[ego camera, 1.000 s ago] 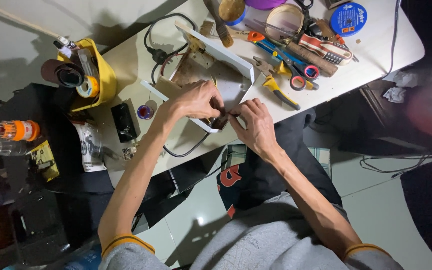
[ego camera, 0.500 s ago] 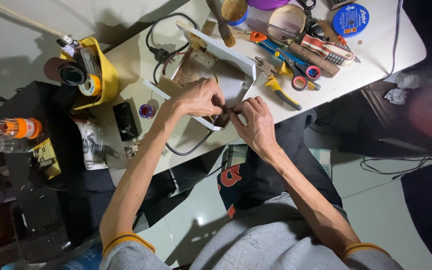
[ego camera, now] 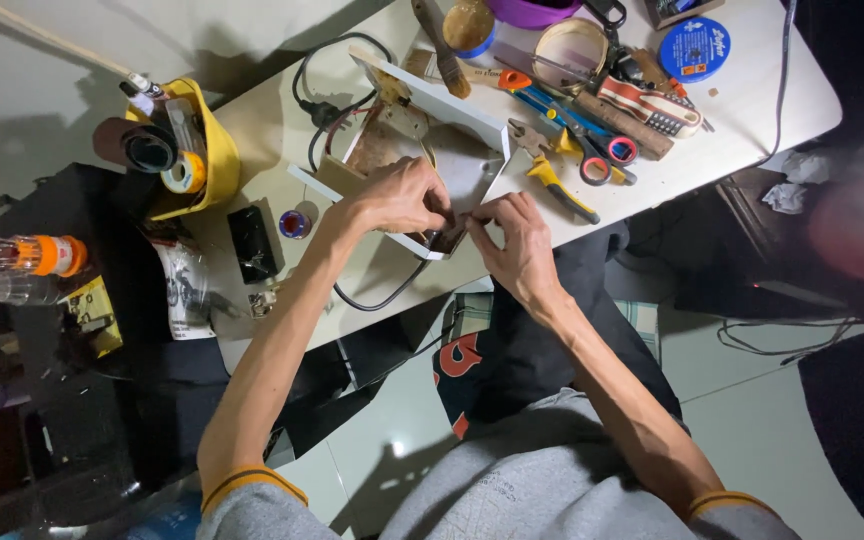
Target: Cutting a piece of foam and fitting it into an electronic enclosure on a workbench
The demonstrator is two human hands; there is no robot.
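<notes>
While both hands meet at the near edge of the table, the left hand curls over the near corner of a white open casing, fingers pinched on a small dark part at its rim. The right hand closes on the same part from the right, fingertips touching it. The casing lies near the middle of the table, tilted, with brown insides showing. A black cable loops out from under it toward the near edge. Just right of the casing lie yellow-handled pliers, and farther right blue scissors. At far right sits a round blue tin. On the left stands a yellow holder with tape rolls. Near it lie a black phone and a small spool.
</notes>
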